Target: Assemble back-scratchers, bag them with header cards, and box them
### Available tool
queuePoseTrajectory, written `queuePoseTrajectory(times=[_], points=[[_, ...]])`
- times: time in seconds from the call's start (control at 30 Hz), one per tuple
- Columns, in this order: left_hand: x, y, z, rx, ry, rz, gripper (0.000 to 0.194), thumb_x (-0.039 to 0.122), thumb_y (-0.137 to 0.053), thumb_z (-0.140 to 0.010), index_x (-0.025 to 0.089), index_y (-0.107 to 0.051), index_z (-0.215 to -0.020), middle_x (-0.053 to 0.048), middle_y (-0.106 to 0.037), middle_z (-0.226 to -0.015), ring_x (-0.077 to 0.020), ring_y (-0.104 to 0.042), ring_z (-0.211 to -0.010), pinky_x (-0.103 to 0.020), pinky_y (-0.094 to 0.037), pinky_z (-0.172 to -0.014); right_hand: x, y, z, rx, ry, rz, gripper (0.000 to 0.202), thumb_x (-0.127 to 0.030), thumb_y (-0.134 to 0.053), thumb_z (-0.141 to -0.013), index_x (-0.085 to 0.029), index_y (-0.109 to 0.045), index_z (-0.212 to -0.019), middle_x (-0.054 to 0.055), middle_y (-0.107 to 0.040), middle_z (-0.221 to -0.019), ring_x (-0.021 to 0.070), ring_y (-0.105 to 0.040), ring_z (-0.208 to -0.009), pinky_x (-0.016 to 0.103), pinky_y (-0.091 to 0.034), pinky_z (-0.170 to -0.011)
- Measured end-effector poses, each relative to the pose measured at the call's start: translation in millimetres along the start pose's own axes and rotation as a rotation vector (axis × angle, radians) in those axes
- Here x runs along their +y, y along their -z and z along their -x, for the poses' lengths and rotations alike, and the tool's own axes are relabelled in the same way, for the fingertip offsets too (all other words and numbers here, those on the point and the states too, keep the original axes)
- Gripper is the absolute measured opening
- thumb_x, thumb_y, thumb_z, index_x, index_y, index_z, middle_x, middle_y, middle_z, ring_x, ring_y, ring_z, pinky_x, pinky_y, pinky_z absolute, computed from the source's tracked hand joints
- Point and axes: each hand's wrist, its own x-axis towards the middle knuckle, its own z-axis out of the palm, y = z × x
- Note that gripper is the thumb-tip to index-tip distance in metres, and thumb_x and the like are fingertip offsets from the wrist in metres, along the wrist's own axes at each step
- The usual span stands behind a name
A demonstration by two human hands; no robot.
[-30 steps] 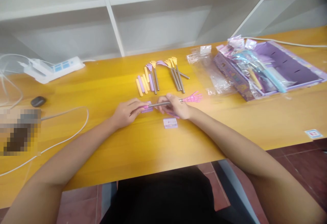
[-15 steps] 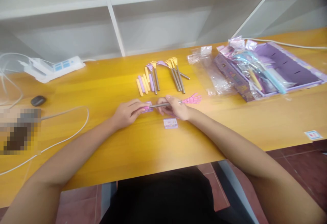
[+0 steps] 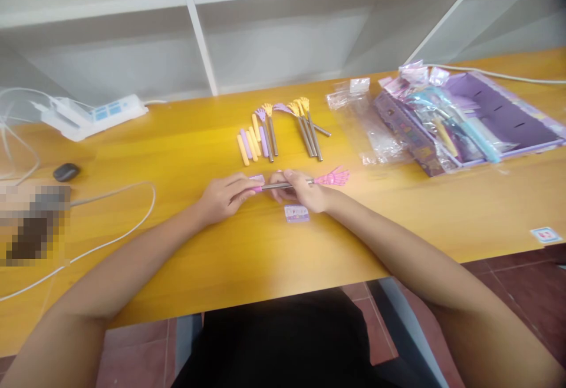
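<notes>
A pink back scratcher (image 3: 332, 177) with a metal rod lies level between my hands, its hand-shaped head pointing right. My left hand (image 3: 226, 197) is closed round its pink handle end. My right hand (image 3: 303, 190) grips the rod close to the head. One small printed card (image 3: 296, 213) lies just below my right hand, and another card (image 3: 257, 178) is partly hidden behind my left. Beyond my hands lie yellow and purple handle sleeves (image 3: 250, 141) and several metal-rod scratcher pieces with purple or yellow heads (image 3: 305, 131).
At the right stands a purple box (image 3: 486, 105) with bagged items in it, and clear plastic bags (image 3: 360, 125) lie beside it. A white power strip (image 3: 92, 117), a black mouse (image 3: 66, 171) and a white cable (image 3: 110, 240) are on the left. Shelving backs the table.
Both hands keep their hold on the back scratcher, and its rod has tilted slightly. The view has shifted a little.
</notes>
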Motion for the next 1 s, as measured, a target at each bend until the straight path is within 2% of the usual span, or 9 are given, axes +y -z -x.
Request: queuePoseTrajectory(times=[0.17,0.37,0.5,0.7,0.87,1.0], points=[[2.5,-2.3,1.3,-0.004,0.003,0.029,0.025,0.019,-0.063,-0.109,0.021,-0.074,-0.131,-0.008,-0.082,-0.114,-0.0150,-0.078,-0.094,-0.024,-0.060,-0.077,0.6,-3.3,-1.4,-0.005,0.012,0.014,0.071,-0.061,-0.011,-0.117,-0.019,-0.055,-0.082,0.002,-0.055,-0.073,0.0141,-0.043,-0.062,0.030,-0.039,-0.066],[4.4,-4.3,2.3,0.003,0.013,0.044,0.026,0.022,-0.062,-0.110,0.024,-0.075,-0.133,-0.007,-0.084,-0.115,-0.0160,-0.080,-0.098,-0.026,-0.062,-0.080,-1.2,-6.8,-2.8,-0.011,-0.006,-0.012,0.063,-0.063,-0.011,-0.116,-0.022,-0.038,-0.077,0.000,-0.046,-0.068,0.0150,-0.036,-0.061,0.030,-0.035,-0.063],[4.2,-5.7,2.4,0.010,-0.006,0.044,0.026,0.021,-0.063,-0.109,0.023,-0.075,-0.132,-0.007,-0.084,-0.117,-0.0164,-0.081,-0.102,-0.026,-0.063,-0.083,-2.6,-8.4,-3.0,-0.021,-0.031,0.008,0.066,-0.066,-0.011,-0.115,-0.022,-0.041,-0.076,0.000,-0.042,-0.067,0.0153,-0.036,-0.062,0.030,-0.034,-0.061],[5.2,-5.6,2.0,0.026,-0.027,0.035,0.024,0.020,-0.064,-0.108,0.022,-0.076,-0.128,-0.008,-0.085,-0.116,-0.0162,-0.081,-0.102,-0.025,-0.064,-0.083,-1.2,-12.8,-3.4,-0.020,-0.039,-0.020,0.067,-0.068,-0.013,-0.115,-0.022,-0.043,-0.077,0.001,-0.045,-0.070,0.0150,-0.037,-0.063,0.029,-0.034,-0.059],[6.1,-6.0,2.8,0.007,0.001,0.032,0.023,0.023,-0.062,-0.109,0.022,-0.078,-0.126,-0.009,-0.084,-0.115,-0.0167,-0.081,-0.102,-0.026,-0.064,-0.081,-4.5,-11.7,-4.3,-0.036,-0.039,-0.026,0.066,-0.069,-0.013,-0.114,-0.022,-0.042,-0.077,0.001,-0.044,-0.069,0.0153,-0.035,-0.062,0.030,-0.033,-0.058],[9.4,-7.3,0.7,0.004,0.055,0.035,0.024,0.026,-0.061,-0.110,0.023,-0.078,-0.127,-0.009,-0.084,-0.115,-0.0172,-0.080,-0.101,-0.029,-0.064,-0.086,-7.6,-5.1,-5.3,-0.010,-0.039,0.003,0.071,-0.072,-0.019,-0.114,-0.020,-0.048,-0.075,0.001,-0.044,-0.068,0.0142,-0.039,-0.062,0.029,-0.035,-0.061]])
